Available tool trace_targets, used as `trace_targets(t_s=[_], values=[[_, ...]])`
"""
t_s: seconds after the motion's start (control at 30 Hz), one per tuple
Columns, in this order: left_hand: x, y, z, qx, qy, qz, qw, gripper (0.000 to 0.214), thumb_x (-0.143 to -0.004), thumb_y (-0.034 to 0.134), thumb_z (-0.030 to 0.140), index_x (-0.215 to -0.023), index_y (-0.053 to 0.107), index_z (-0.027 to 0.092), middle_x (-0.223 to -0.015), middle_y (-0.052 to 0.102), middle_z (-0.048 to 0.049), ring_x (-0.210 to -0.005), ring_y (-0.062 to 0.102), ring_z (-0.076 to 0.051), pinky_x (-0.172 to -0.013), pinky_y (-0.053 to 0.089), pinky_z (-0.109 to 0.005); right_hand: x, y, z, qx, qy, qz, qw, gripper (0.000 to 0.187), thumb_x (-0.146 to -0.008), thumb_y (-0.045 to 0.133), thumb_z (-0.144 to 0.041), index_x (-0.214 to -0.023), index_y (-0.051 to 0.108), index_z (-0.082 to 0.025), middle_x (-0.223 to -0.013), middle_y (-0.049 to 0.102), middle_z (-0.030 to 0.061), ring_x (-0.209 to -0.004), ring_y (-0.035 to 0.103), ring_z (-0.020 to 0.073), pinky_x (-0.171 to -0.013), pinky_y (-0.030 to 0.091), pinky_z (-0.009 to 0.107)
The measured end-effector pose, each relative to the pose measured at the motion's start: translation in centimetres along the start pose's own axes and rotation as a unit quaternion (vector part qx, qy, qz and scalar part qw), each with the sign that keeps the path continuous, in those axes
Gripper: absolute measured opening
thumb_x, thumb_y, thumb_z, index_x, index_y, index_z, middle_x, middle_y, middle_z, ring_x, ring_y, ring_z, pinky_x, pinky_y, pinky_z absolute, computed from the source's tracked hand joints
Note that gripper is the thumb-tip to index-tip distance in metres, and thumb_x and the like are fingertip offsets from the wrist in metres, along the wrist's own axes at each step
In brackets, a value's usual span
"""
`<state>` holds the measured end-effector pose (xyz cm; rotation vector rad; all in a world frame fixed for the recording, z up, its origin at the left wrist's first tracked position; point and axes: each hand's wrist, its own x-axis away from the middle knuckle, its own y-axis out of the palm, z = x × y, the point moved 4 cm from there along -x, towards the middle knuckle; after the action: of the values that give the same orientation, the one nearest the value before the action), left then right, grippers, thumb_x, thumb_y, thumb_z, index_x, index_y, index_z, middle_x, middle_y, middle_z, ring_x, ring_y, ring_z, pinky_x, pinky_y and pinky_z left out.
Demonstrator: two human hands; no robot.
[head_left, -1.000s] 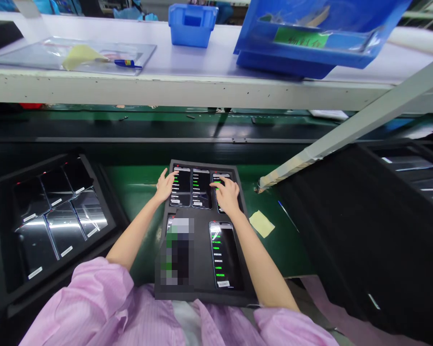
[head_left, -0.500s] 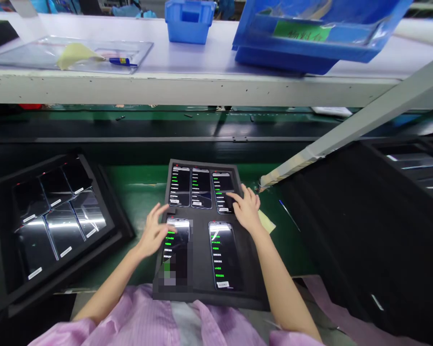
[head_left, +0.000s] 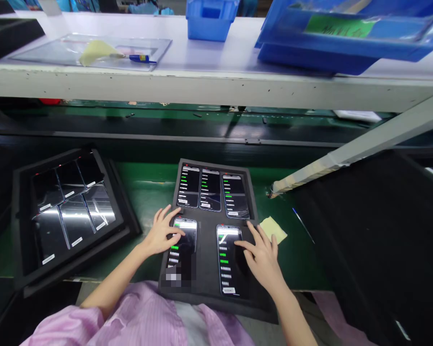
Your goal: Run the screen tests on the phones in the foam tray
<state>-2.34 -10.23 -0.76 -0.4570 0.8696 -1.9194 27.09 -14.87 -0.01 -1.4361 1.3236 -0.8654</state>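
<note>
A black foam tray [head_left: 205, 269] lies in front of me with several lit smartphones in it, their dark screens showing lists in white and green text. My left hand [head_left: 162, 233] is open over the front-left smartphone [head_left: 187, 235], a finger at its screen. Over the right edge of the front-right smartphone [head_left: 225, 266] is my right hand [head_left: 263, 252], open, with its index finger at the screen. Three more phones, among them the back-right smartphone [head_left: 235, 194], fill the far row. Whether the fingertips touch the glass I cannot tell.
On the left, a second black tray [head_left: 124, 235] holds several dark-screened phones. A yellow paper [head_left: 273, 229] and a pen [head_left: 303, 225] lie to the right, near a slanted white post [head_left: 328, 166]. Blue bins [head_left: 211, 21] stand on the white shelf [head_left: 202, 86] above.
My right hand has moved from the back-right phone toward me to the front-right one. Lists on both front phones now show different lines. My left hand stays at the front-left phone.
</note>
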Motion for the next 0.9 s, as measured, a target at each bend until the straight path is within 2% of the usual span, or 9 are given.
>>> trace_targets(t_s=[0.07,0.1,0.13,0.2,0.23,0.37,0.47,0.6,0.9], values=[[-1.3,-0.5,-0.2,0.078,0.0,0.033,0.996,0.02,-0.079,0.053,0.028,-0.082,0.073,0.03,-0.142,0.036,-0.0002,-0.134,0.02,-0.033,-0.107,0.011,-0.055,-1.3,-0.3,-0.5,0.0,-0.018,0.008,1.0,0.037,-0.079,0.036,-0.014,-0.089,0.069,-0.028,-0.138,0.04,0.003,-0.131,0.027,0.0291,-0.103,0.017,0.063],[-2.2,-0.9,-0.6,0.136,-0.022,0.072,0.988,0.02,-0.079,0.053,0.029,-0.085,0.072,0.028,-0.14,0.037,-0.0015,-0.133,0.023,-0.031,-0.108,0.014,-0.051,-2.1,-0.5,-0.8,-0.004,-0.024,0.016,1.0,0.037,-0.079,0.036,-0.015,-0.091,0.068,-0.028,-0.137,0.041,0.0031,-0.131,0.028,0.0284,-0.103,0.018,0.062],[-3.2,-1.3,-1.1,0.197,-0.053,0.12,0.972,0.021,-0.08,0.051,0.03,-0.09,0.07,0.027,-0.139,0.038,-0.0028,-0.132,0.026,-0.029,-0.108,0.017,-0.047,-3.1,-0.6,-1.1,-0.008,-0.026,0.028,0.999,0.038,-0.079,0.035,-0.015,-0.094,0.067,-0.029,-0.136,0.041,0.0029,-0.13,0.029,0.0276,-0.103,0.018,0.061],[-5.3,-2.0,-2.8,0.313,-0.164,0.227,0.907,0.027,-0.079,0.054,0.028,-0.104,0.063,0.027,-0.133,0.043,-0.004,-0.13,0.03,-0.025,-0.108,0.021,-0.043,-5.7,-0.6,-1.9,-0.018,-0.025,0.053,0.998,0.04,-0.08,0.035,-0.016,-0.1,0.065,-0.03,-0.136,0.041,0.0026,-0.129,0.03,0.0264,-0.104,0.019,0.059],[-6.6,-2.1,-3.3,0.331,-0.186,0.237,0.894,0.033,-0.08,0.051,0.027,-0.113,0.057,0.028,-0.133,0.043,-0.0041,-0.128,0.034,-0.024,-0.106,0.026,-0.043,-7.1,-0.3,-2.3,-0.022,-0.024,0.057,0.998,0.041,-0.08,0.035,-0.015,-0.104,0.064,-0.03,-0.136,0.04,0.0029,-0.129,0.03,0.026,-0.104,0.019,0.058],[-11.0,-2.3,-4.4,0.369,-0.216,0.218,0.877,0.055,-0.073,0.056,0.019,-0.125,0.043,0.03,-0.13,0.044,-0.0063,-0.107,0.053,-0.022,-0.092,0.043,-0.039,-12.4,1.4,-3.5,-0.027,-0.018,0.039,0.999,0.042,-0.08,0.034,-0.014,-0.109,0.061,-0.028,-0.135,0.04,0.0063,-0.129,0.029,0.0271,-0.104,0.018,0.058],[-12.3,-2.3,-4.7,0.38,-0.225,0.209,0.872,0.068,-0.067,0.058,0.014,-0.13,0.036,0.029,-0.129,0.044,-0.0082,-0.1,0.055,-0.021,-0.085,0.047,-0.037,-14.1,2.2,-4.0,-0.032,-0.019,0.031,0.999,0.043,-0.079,0.034,-0.013,-0.108,0.061,-0.028,-0.135,0.039,0.0065,-0.129,0.028,0.027,-0.105,0.018,0.058],[-12.5,-1.8,-4.9,0.378,-0.234,0.202,0.873,0.078,-0.063,0.059,0.01,-0.133,0.03,0.028,-0.129,0.042,-0.0099,-0.103,0.052,-0.022,-0.083,0.046,-0.037,-14.3,2.4,-4.0,-0.031,-0.011,0.026,0.999,0.044,-0.078,0.034,-0.012,-0.109,0.061,-0.028,-0.134,0.039,0.0066,-0.129,0.027,0.0266,-0.105,0.018,0.056],[-13.1,-1.1,-6.1,0.37,-0.249,0.204,0.872,0.083,-0.061,0.06,0.008,-0.135,0.027,0.027,-0.134,0.034,-0.0111,-0.106,0.048,-0.023,-0.088,0.044,-0.038,-14.1,2.4,-4.1,-0.034,-0.022,0.01,0.999,0.043,-0.078,0.034,-0.012,-0.108,0.061,-0.027,-0.136,0.036,0.007,-0.13,0.024,0.027,-0.105,0.014,0.058]])
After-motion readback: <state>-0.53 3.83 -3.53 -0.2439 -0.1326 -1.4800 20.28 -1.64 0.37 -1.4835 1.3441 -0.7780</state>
